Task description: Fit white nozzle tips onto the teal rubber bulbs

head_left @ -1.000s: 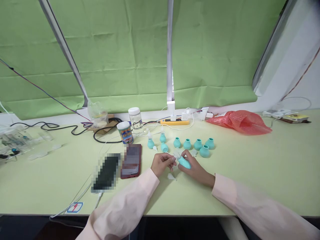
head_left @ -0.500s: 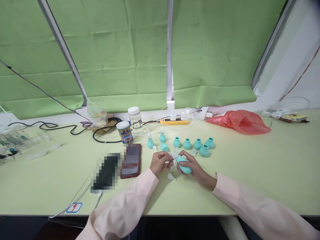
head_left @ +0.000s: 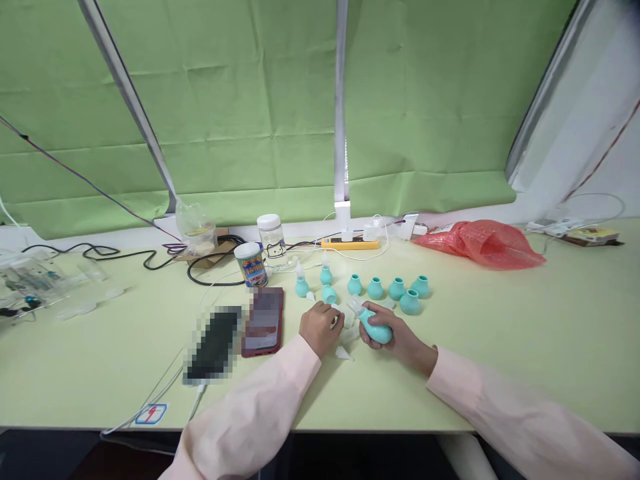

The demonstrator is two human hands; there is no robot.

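My right hand (head_left: 400, 340) is wrapped round a teal rubber bulb (head_left: 376, 328) with a clear nozzle pointing up and left. My left hand (head_left: 320, 330) lies just left of it, fingers curled over small clear plastic tips (head_left: 344, 353) on the table; what it pinches I cannot make out. Behind the hands stand several teal bulbs (head_left: 396, 289) in a row, and two more bulbs with nozzles fitted (head_left: 301, 285) further left.
Two phones (head_left: 263, 321) lie left of my hands. A printed can (head_left: 251, 265) and a clear jar (head_left: 271, 237) stand behind them. A yellow power strip (head_left: 350, 243), cables, a red plastic bag (head_left: 480, 243) and a clear box (head_left: 25, 287) line the table's back and left.
My right hand has lowered the teal bulb slightly toward me and to the right. My left hand let go of the nozzle end and dropped to the table by the clear tips.
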